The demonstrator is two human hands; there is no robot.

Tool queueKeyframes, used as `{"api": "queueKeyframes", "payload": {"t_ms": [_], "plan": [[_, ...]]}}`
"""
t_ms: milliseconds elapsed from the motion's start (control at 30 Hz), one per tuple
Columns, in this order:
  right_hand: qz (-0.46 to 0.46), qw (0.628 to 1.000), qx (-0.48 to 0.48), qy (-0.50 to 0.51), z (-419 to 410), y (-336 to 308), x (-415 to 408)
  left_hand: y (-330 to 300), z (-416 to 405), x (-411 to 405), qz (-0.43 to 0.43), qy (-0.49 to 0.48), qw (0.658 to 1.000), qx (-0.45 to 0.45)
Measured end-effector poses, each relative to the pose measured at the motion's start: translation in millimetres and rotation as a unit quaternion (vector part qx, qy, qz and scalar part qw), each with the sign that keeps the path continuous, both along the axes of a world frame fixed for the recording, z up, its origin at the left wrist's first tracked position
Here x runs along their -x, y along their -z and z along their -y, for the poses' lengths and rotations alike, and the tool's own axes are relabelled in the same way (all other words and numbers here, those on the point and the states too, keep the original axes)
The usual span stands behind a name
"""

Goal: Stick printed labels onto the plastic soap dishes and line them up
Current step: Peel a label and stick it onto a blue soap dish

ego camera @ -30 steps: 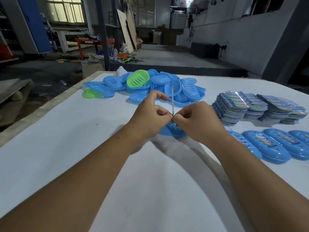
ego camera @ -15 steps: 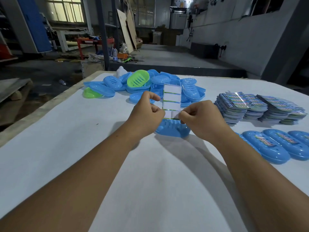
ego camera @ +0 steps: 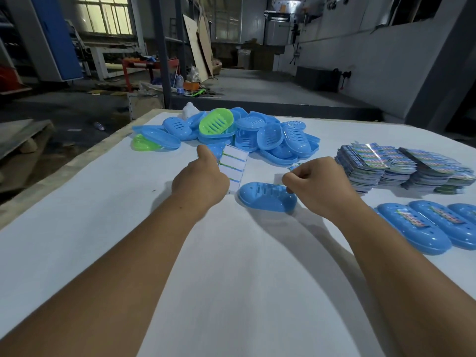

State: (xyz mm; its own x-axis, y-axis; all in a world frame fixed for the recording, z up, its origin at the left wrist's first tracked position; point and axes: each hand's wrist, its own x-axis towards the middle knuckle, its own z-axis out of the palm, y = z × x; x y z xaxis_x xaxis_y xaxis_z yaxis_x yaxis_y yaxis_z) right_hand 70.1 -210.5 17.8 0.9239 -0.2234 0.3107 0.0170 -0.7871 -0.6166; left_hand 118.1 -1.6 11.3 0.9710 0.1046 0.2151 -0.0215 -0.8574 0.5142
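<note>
My left hand (ego camera: 202,180) holds a white backing sheet (ego camera: 233,167) with green-blue stripes, raised just left of a blue soap dish (ego camera: 262,195) that lies upside down on the white table (ego camera: 231,279). My right hand (ego camera: 315,182) pinches a small printed label (ego camera: 293,168) above the dish's right end. A heap of blue and green soap dishes (ego camera: 247,136) lies behind the hands. Labelled blue dishes (ego camera: 425,228) lie side by side at the right.
Stacks of printed label sheets (ego camera: 401,163) sit at the right, behind the labelled row. The table's left edge (ego camera: 64,173) drops to a concrete floor with clutter. A white object (ego camera: 190,112) sits behind the heap.
The hands have drawn apart. The left keeps the backing sheet and has moved left; the right has pulled a label off and moved right, uncovering the blue dish between them.
</note>
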Motion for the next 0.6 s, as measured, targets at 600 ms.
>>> {"api": "queueKeyframes", "payload": {"t_ms": [600], "plan": [[0.053, 0.998, -0.033, -0.012, -7.9, -3.3, 7.1, -6.5, 31.2, 25.7, 0.016, 0.213, 0.936, 0.278]]}}
